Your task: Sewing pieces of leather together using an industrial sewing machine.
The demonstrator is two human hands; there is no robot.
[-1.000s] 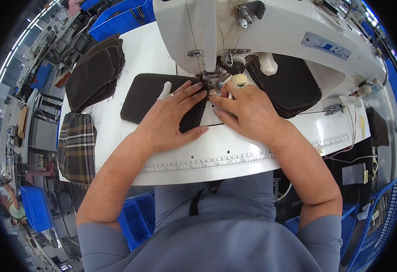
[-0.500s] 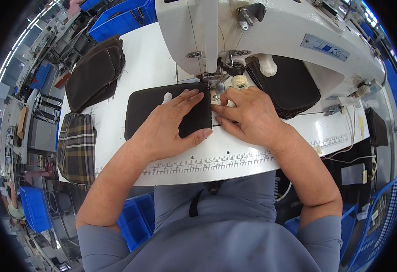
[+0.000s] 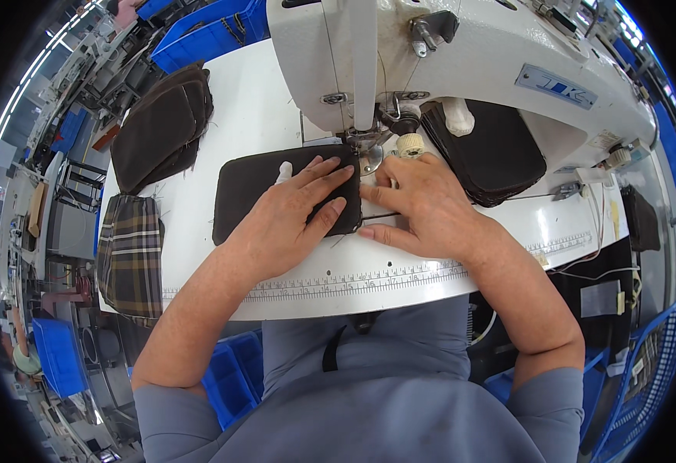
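Observation:
My left hand (image 3: 291, 216) lies on a dark brown rounded fabric piece (image 3: 245, 185), fingers spread, thumb toward its near right part, one finger wrapped in white. The piece's far right corner is by the needle and presser foot of a white sewing machine (image 3: 477, 46). My right hand (image 3: 423, 208) is just right of the piece, thumb out at its lower right corner and index finger at its right edge, fingers apart; the other fingertips are curled beside the cream knob (image 3: 410, 145) and partly hidden.
Dark cut pieces are piled at left (image 3: 156, 123) and stacked under the machine arm (image 3: 500, 150). Plaid fabric (image 3: 129, 255) sits at the table's left. Blue bins (image 3: 206, 31) stand beyond and below the table (image 3: 237, 92). Another person (image 3: 25, 355) is at far left.
The dark piece has shifted toward me and turned so its far edge lies more level. My left thumb has drawn up onto it; my right hand has come slightly lower, its thumb farther down.

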